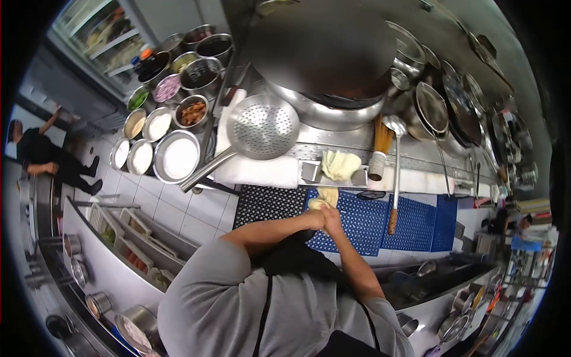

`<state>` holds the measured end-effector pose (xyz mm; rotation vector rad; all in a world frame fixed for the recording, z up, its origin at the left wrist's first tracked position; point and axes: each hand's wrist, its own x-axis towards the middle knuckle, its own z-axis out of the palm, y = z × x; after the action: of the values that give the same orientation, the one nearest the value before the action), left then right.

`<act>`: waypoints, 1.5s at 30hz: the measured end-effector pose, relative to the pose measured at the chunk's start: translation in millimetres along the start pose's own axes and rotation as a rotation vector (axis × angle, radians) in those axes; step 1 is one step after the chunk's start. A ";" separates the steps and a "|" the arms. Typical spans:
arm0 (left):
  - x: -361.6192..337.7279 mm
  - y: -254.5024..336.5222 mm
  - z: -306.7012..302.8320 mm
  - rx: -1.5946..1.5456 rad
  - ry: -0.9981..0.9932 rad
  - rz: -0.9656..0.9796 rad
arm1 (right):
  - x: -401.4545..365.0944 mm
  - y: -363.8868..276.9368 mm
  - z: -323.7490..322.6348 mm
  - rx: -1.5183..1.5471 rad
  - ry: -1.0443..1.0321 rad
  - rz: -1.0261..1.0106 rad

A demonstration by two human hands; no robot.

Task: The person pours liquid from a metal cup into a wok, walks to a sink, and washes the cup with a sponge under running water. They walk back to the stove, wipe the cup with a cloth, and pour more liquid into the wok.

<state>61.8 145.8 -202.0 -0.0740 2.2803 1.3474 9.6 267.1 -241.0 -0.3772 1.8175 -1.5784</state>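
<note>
Above mat [363, 226], left hand [316, 219], right hand [333, 219], seemingly clasping cloth [324, 199]

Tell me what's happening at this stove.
A person in a grey shirt and black apron stands facing the wok. Their left hand and right hand are pressed together around a yellowish cloth. A second cloth lies ahead of them, between a skimmer and a ladle. Neither hand touches the wok.
</note>
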 end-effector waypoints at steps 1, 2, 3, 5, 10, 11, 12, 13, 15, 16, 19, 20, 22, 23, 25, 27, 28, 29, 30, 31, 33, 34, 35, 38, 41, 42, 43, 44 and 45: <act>-12.7 11.6 -11.8 0.087 0.042 0.215 | -2.8 -5.2 -8.0 0.086 -0.045 0.233; -19.6 20.6 -21.7 0.180 0.074 0.436 | -4.0 -2.1 -15.9 0.305 -0.172 0.309; -21.0 25.5 -28.2 0.008 0.036 0.361 | -5.2 0.2 -23.6 0.507 -0.288 0.412; -17.2 34.7 -34.1 -0.346 -0.046 0.217 | -8.0 19.1 -26.6 1.018 -0.453 0.322; 2.4 58.7 -22.9 -0.685 0.546 0.322 | -38.4 -77.4 35.1 1.153 0.042 0.168; 6.8 66.4 -21.3 -0.701 0.609 0.352 | -47.0 -110.4 43.3 1.136 0.067 0.171; 8.8 74.5 -20.2 -0.717 0.671 0.383 | -53.3 -129.1 48.4 1.119 0.095 0.173; 6.1 88.6 -27.6 -0.642 0.763 0.409 | -55.2 -130.5 48.6 1.061 0.077 0.149; 5.0 110.1 -42.5 -0.449 0.849 0.615 | -55.9 -120.5 42.9 1.113 0.094 0.135; 7.8 116.6 -47.5 -0.351 0.892 0.712 | -57.0 -115.1 40.2 1.139 0.102 0.131; 28.4 137.1 -63.3 -0.116 0.970 0.990 | -60.6 -108.2 41.8 1.057 0.056 0.265; 32.6 145.4 -69.5 -0.061 1.002 1.084 | -65.2 -114.8 55.7 1.014 0.089 0.294; 39.6 160.4 -81.8 -0.030 1.037 1.178 | -75.5 -132.2 83.2 0.922 0.151 0.344; 42.4 164.3 -86.7 -0.013 1.058 1.223 | -75.9 -143.5 85.2 0.976 0.199 0.351; 40.5 161.5 -90.0 0.010 1.087 1.209 | -78.9 -153.6 76.8 1.027 0.176 0.261; 31.6 154.1 -85.2 -0.014 1.048 1.182 | -80.1 -154.8 66.1 1.131 0.214 0.236; 19.7 148.9 -80.0 -0.047 1.007 1.162 | -76.5 -149.3 57.8 1.164 0.254 0.270; 8.4 141.3 -75.8 -0.077 0.969 1.142 | -69.5 -138.7 48.3 1.196 0.289 0.304; -2.7 131.1 -69.5 -0.087 0.780 1.068 | -64.1 -128.0 39.4 1.226 0.323 0.346; -14.6 123.6 -65.8 -0.086 0.653 1.025 | -62.1 -118.5 32.9 1.259 0.228 0.286; -32.4 107.2 -58.2 -0.089 0.469 0.901 | -71.0 -144.7 60.0 1.184 0.395 0.220; -35.1 95.8 -51.7 -0.095 0.417 0.825 | -74.2 -154.7 70.5 1.140 0.477 0.185; -38.2 84.2 -47.0 -0.102 0.370 0.750 | -69.4 -111.9 50.8 1.219 0.124 -0.016; -57.4 31.4 -35.1 -0.280 0.232 0.732 | -54.0 -61.9 22.7 1.193 0.263 0.232; -65.6 -24.5 -23.7 -0.462 -0.003 0.598 | -50.4 -44.4 11.4 1.183 0.317 0.307; -63.1 -51.4 -16.5 -0.441 -0.050 0.571 | -47.6 -42.0 14.2 1.174 0.374 0.300; -72.0 -76.3 -13.0 -0.243 -0.074 0.468 | -50.7 -52.4 18.5 1.099 0.372 0.256; -83.1 -104.3 -5.8 -0.050 -0.104 0.362 | -54.5 -44.0 10.3 1.078 0.333 0.239; -71.4 -161.1 20.3 0.048 -0.278 0.184 | -56.5 -28.6 1.0 0.963 0.355 0.238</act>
<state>178.3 66.4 -309.6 0.3262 2.1217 1.2992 44.7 295.3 -196.5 0.5678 1.0562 -2.1930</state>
